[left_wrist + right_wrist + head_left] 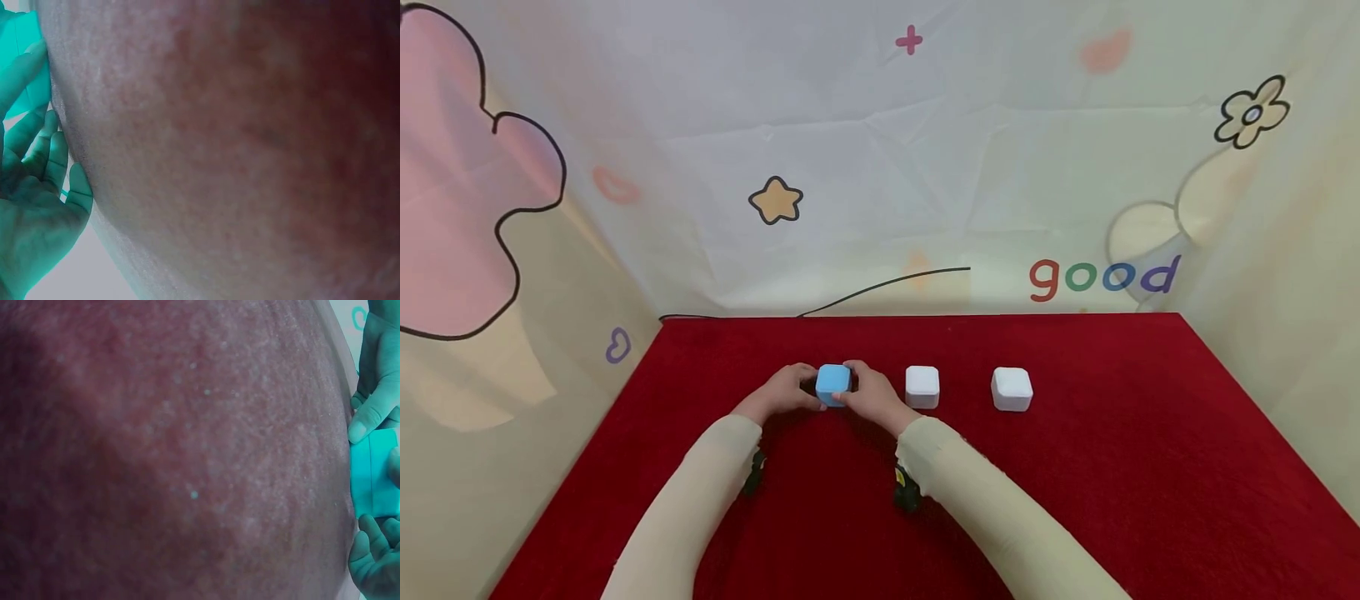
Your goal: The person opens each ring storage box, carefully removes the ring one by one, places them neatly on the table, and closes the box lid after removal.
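A small light blue cube-shaped box with rounded corners stands on the red cloth, left of centre in the head view. My left hand grips its left side, with the thumb low at the front and a finger towards the back. From the right, my right hand holds the same box, its thumb on the front face and its fingers at the rear edge. Tinted green, the box shows a line across its side in the right wrist view. Only part of it appears in the left wrist view, beside the left thumb.
Two white boxes of similar shape stand in a row to the right, a nearer white box and a farther white box. Red cloth covers the table. Behind it hangs a pale printed curtain.
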`<state>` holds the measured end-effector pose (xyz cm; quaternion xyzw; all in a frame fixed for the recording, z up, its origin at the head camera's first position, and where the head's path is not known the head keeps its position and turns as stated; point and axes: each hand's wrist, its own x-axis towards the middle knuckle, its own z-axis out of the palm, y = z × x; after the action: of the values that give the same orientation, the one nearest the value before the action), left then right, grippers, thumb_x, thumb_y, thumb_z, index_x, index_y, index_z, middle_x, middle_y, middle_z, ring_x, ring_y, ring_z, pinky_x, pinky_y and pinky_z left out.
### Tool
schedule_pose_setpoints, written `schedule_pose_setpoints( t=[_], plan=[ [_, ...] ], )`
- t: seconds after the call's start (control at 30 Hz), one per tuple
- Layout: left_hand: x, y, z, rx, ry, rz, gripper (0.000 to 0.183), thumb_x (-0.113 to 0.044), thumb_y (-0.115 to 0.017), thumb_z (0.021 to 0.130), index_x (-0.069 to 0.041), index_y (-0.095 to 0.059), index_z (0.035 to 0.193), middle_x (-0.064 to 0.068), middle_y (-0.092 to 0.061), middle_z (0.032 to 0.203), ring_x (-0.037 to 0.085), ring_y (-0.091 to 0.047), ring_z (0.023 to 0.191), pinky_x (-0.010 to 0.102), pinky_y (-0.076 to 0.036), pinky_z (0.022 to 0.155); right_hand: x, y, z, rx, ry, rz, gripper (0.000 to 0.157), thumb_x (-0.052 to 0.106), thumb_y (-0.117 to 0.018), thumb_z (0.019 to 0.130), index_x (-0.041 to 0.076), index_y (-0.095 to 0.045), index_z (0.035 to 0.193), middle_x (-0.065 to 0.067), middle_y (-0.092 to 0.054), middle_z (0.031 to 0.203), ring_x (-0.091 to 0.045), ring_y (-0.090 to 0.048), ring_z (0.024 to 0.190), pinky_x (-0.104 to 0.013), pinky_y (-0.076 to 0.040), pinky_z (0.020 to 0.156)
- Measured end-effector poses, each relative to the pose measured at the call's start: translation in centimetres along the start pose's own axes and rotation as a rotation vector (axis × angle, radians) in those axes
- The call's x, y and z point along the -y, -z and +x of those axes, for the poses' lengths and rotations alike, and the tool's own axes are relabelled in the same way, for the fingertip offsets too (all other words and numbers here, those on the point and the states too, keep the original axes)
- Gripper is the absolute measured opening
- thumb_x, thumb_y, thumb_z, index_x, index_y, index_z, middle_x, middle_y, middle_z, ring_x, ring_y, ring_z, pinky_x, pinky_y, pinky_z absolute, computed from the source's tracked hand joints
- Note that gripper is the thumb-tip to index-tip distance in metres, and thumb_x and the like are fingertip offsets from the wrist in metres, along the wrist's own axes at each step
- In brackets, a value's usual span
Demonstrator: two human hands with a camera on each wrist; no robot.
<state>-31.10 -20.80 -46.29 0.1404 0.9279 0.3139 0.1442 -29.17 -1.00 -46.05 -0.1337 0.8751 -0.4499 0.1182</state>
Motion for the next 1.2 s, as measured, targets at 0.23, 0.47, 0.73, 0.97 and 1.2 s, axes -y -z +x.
schedule_pose_setpoints(
  t=[0.23, 0.47, 0.73, 0.97, 1.2],
  plan=[
    [-0.19, 0.08, 0.1, 0.006, 0.005, 0.013, 0.054, -0.014, -0.078, 0.088, 0.006, -0.062, 0.136, 0.027, -0.054, 0.142, 0.043, -0.048, 0.135, 0.058, -0.039, 0.118, -0.07, 0.13, 0.21, 0.013, 0.0, -0.007, 0.061, 0.02, -0.068, 0.098, 0.002, -0.044, 0.151, -0.02, -0.053, 0.151, -0.036, -0.055, 0.134, -0.051, -0.046, 0.115],
    [-0.27, 0.18, 0.17, 0.011, 0.015, -0.006, 0.056, -0.014, -0.078, 0.088, 0.004, -0.06, 0.138, 0.026, -0.053, 0.144, 0.042, -0.048, 0.135, 0.058, -0.039, 0.118, 0.05, 0.42, 0.22, 0.023, 0.003, -0.012, 0.061, 0.02, -0.069, 0.098, 0.001, -0.044, 0.15, -0.021, -0.054, 0.15, -0.036, -0.055, 0.134, -0.052, -0.045, 0.116],
    [0.13, 0.02, 0.25, 0.013, 0.008, 0.006, 0.055, -0.013, -0.078, 0.088, 0.005, -0.061, 0.136, 0.027, -0.054, 0.144, 0.043, -0.048, 0.136, 0.058, -0.039, 0.118, -0.02, 0.33, 0.25, 0.039, -0.01, 0.003, 0.06, 0.021, -0.067, 0.099, 0.002, -0.043, 0.151, -0.021, -0.053, 0.151, -0.036, -0.054, 0.134, -0.052, -0.044, 0.117],
    [0.04, 0.09, 0.2, 0.012, 0.009, -0.004, 0.054, -0.014, -0.079, 0.088, 0.006, -0.062, 0.136, 0.027, -0.053, 0.145, 0.043, -0.047, 0.137, 0.057, -0.039, 0.119, -0.01, 0.3, 0.24, 0.038, -0.001, 0.015, 0.059, 0.021, -0.066, 0.1, 0.001, -0.043, 0.151, -0.021, -0.054, 0.15, -0.035, -0.055, 0.131, -0.051, -0.045, 0.115],
    [-0.16, 0.24, 0.08, 0.014, 0.015, -0.003, 0.054, -0.013, -0.079, 0.088, 0.006, -0.062, 0.135, 0.027, -0.053, 0.144, 0.043, -0.048, 0.136, 0.057, -0.039, 0.118, -0.1, 0.29, 0.42, 0.04, 0.003, 0.01, 0.058, 0.022, -0.065, 0.101, 0.002, -0.043, 0.151, -0.02, -0.053, 0.15, -0.035, -0.055, 0.131, -0.051, -0.045, 0.116]
  ],
)
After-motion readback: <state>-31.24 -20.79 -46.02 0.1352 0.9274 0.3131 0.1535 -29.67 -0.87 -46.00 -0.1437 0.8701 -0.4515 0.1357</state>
